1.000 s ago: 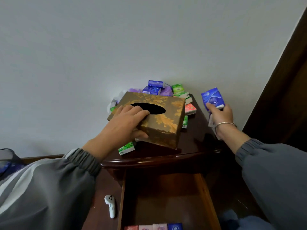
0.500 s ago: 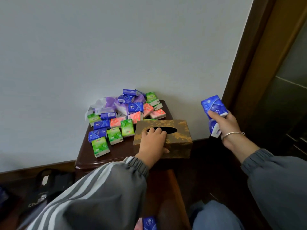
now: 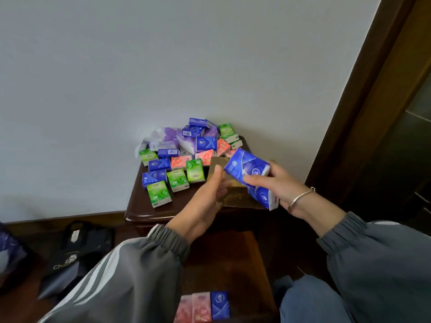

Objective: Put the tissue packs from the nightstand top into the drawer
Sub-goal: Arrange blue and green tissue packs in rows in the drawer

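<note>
Several small tissue packs point(image 3: 177, 164), blue, green and pink, lie heaped on the dark wooden nightstand point(image 3: 140, 207) against the wall. A gold patterned tissue box point(image 3: 235, 197) stands at the top's front right. My right hand point(image 3: 285, 190) grips blue tissue packs point(image 3: 249, 171) just above that box. Beside them, my left hand point(image 3: 208, 197) is open against the box's left front, thumb on its top corner. Below, the open drawer point(image 3: 235, 262) holds pink packs point(image 3: 198, 307) and one blue pack point(image 3: 219, 305) at its near end.
A black bag point(image 3: 77, 250) sits on the floor left of the nightstand, with a purple item point(image 3: 9, 245) at the far left edge. A dark wooden door frame point(image 3: 373, 108) rises close on the right. The wall stands directly behind the nightstand.
My right hand carried the blue packs left, over the tissue box. My left hand came off the box's top and turned palm toward the packs. The box had slid to the front right.
</note>
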`<action>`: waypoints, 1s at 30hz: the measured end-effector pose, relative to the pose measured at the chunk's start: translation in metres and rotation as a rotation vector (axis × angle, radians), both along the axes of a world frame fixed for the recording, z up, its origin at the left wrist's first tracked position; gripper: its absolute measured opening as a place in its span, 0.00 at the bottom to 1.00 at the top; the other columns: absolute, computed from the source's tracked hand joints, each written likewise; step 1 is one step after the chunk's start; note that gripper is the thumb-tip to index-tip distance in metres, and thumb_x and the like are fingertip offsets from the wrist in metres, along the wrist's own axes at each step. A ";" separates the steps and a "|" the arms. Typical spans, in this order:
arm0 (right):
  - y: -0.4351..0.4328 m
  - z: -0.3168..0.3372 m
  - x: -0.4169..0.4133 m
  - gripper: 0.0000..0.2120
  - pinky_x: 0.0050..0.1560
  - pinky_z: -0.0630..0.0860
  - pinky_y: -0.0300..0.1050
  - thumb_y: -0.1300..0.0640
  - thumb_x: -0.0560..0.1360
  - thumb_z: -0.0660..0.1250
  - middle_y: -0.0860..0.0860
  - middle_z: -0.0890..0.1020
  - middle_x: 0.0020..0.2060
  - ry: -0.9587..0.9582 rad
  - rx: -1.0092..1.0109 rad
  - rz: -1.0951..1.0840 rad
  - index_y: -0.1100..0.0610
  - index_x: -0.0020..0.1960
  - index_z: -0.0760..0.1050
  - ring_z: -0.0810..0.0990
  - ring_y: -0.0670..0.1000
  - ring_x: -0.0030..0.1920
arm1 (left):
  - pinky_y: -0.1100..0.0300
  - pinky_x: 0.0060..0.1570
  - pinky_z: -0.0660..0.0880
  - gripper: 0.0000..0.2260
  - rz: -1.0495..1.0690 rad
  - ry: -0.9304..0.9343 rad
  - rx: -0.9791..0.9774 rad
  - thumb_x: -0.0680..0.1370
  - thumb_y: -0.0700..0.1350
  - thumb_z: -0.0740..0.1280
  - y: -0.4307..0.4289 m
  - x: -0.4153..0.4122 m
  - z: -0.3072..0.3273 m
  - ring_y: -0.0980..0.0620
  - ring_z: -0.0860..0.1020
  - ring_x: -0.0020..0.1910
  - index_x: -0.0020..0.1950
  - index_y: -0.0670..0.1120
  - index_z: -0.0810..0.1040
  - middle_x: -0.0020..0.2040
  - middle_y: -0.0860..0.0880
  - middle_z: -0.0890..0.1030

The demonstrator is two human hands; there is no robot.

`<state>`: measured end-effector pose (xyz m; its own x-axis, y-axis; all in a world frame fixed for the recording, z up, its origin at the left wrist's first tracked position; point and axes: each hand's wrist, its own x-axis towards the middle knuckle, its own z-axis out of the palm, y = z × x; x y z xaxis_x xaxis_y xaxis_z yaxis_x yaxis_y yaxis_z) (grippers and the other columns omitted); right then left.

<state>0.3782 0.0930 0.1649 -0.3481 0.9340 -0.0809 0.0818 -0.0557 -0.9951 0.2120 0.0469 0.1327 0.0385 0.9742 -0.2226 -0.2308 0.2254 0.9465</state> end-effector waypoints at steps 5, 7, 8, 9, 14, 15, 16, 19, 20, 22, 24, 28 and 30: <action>-0.034 -0.014 -0.085 0.19 0.37 0.70 0.26 0.52 0.66 0.77 0.46 0.80 0.43 -0.374 0.291 0.157 0.55 0.51 0.73 0.78 0.43 0.41 | 0.55 0.56 0.77 0.18 0.330 -0.218 0.052 0.82 0.48 0.59 -0.042 -0.049 -0.019 0.46 0.82 0.54 0.62 0.37 0.78 0.55 0.42 0.84; -0.045 -0.024 -0.113 0.22 0.40 0.68 0.27 0.49 0.65 0.76 0.46 0.78 0.47 -0.464 0.428 0.121 0.54 0.53 0.72 0.77 0.45 0.46 | 0.56 0.50 0.79 0.14 0.546 -0.279 0.083 0.81 0.43 0.61 -0.053 -0.078 -0.029 0.46 0.82 0.50 0.61 0.35 0.77 0.54 0.39 0.83; -0.051 -0.029 -0.126 0.22 0.43 0.68 0.28 0.49 0.66 0.76 0.46 0.78 0.48 -0.470 0.519 0.087 0.55 0.54 0.72 0.77 0.46 0.48 | 0.56 0.49 0.78 0.13 0.594 -0.286 0.058 0.80 0.41 0.62 -0.058 -0.093 -0.036 0.46 0.81 0.49 0.61 0.35 0.76 0.55 0.38 0.83; -0.057 -0.034 -0.139 0.22 0.47 0.68 0.29 0.49 0.67 0.75 0.47 0.78 0.50 -0.456 0.606 0.072 0.56 0.55 0.72 0.76 0.47 0.50 | 0.54 0.49 0.78 0.13 0.608 -0.294 0.015 0.80 0.40 0.63 -0.064 -0.105 -0.042 0.44 0.81 0.50 0.61 0.35 0.76 0.55 0.36 0.82; -0.087 -0.063 -0.198 0.22 0.65 0.67 0.43 0.47 0.77 0.63 0.50 0.74 0.62 -0.508 0.824 0.247 0.56 0.67 0.68 0.70 0.48 0.63 | 0.55 0.45 0.81 0.18 0.375 -0.546 -0.095 0.81 0.49 0.57 -0.089 -0.138 -0.068 0.47 0.83 0.51 0.63 0.39 0.77 0.55 0.41 0.83; -0.089 -0.068 -0.208 0.23 0.68 0.65 0.45 0.47 0.79 0.59 0.50 0.71 0.66 -0.526 0.777 0.294 0.55 0.71 0.64 0.68 0.48 0.67 | 0.55 0.46 0.81 0.21 0.324 -0.630 -0.076 0.81 0.54 0.56 -0.092 -0.144 -0.071 0.48 0.82 0.55 0.64 0.41 0.77 0.58 0.42 0.82; -0.091 -0.073 -0.213 0.25 0.71 0.62 0.45 0.46 0.80 0.56 0.49 0.67 0.70 -0.484 0.663 0.357 0.54 0.74 0.59 0.64 0.46 0.71 | 0.54 0.48 0.80 0.23 0.298 -0.659 -0.056 0.80 0.58 0.57 -0.094 -0.150 -0.074 0.48 0.80 0.59 0.65 0.43 0.77 0.62 0.42 0.80; -0.085 -0.079 -0.238 0.28 0.70 0.60 0.34 0.44 0.79 0.50 0.43 0.63 0.70 -0.129 0.164 0.449 0.54 0.76 0.54 0.60 0.41 0.73 | 0.55 0.45 0.80 0.25 0.335 -0.537 -0.049 0.74 0.54 0.70 -0.097 -0.166 -0.082 0.47 0.81 0.58 0.69 0.45 0.72 0.63 0.41 0.79; -0.078 -0.081 -0.244 0.27 0.66 0.61 0.27 0.46 0.80 0.51 0.43 0.66 0.69 -0.088 0.096 0.392 0.55 0.75 0.56 0.62 0.42 0.72 | 0.55 0.43 0.80 0.26 0.353 -0.511 -0.057 0.73 0.48 0.72 -0.098 -0.170 -0.085 0.46 0.82 0.54 0.68 0.43 0.71 0.61 0.40 0.80; -0.060 -0.084 -0.247 0.20 0.57 0.61 0.19 0.51 0.82 0.53 0.40 0.70 0.65 -0.178 0.221 0.297 0.57 0.72 0.63 0.66 0.40 0.68 | 0.54 0.41 0.80 0.27 0.395 -0.489 -0.056 0.70 0.42 0.73 -0.099 -0.176 -0.093 0.44 0.82 0.51 0.67 0.41 0.71 0.59 0.38 0.81; -0.034 -0.089 -0.244 0.17 0.57 0.62 0.25 0.52 0.79 0.59 0.44 0.73 0.61 -0.351 0.443 0.165 0.56 0.67 0.68 0.69 0.44 0.65 | 0.53 0.42 0.81 0.28 0.466 -0.506 -0.059 0.69 0.40 0.73 -0.099 -0.183 -0.100 0.42 0.81 0.53 0.68 0.40 0.70 0.59 0.37 0.80; 0.029 -0.096 -0.246 0.26 0.66 0.66 0.48 0.47 0.74 0.67 0.57 0.72 0.64 -0.816 0.538 -0.049 0.59 0.66 0.68 0.69 0.57 0.66 | 0.52 0.44 0.82 0.25 0.536 -0.524 -0.063 0.71 0.39 0.72 -0.102 -0.189 -0.113 0.42 0.81 0.52 0.66 0.41 0.71 0.58 0.39 0.81; 0.044 -0.101 -0.251 0.32 0.66 0.67 0.54 0.40 0.72 0.65 0.58 0.69 0.67 -1.012 0.503 -0.024 0.57 0.69 0.64 0.65 0.59 0.69 | 0.53 0.41 0.81 0.23 0.531 -0.515 -0.070 0.72 0.38 0.71 -0.105 -0.188 -0.120 0.43 0.82 0.50 0.66 0.41 0.70 0.57 0.38 0.81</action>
<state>0.1269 0.1370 0.0639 -0.3173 0.9456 0.0713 0.8673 0.3198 -0.3816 0.0239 -0.0584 0.0129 -0.3174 0.8747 -0.3662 -0.7363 0.0160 0.6765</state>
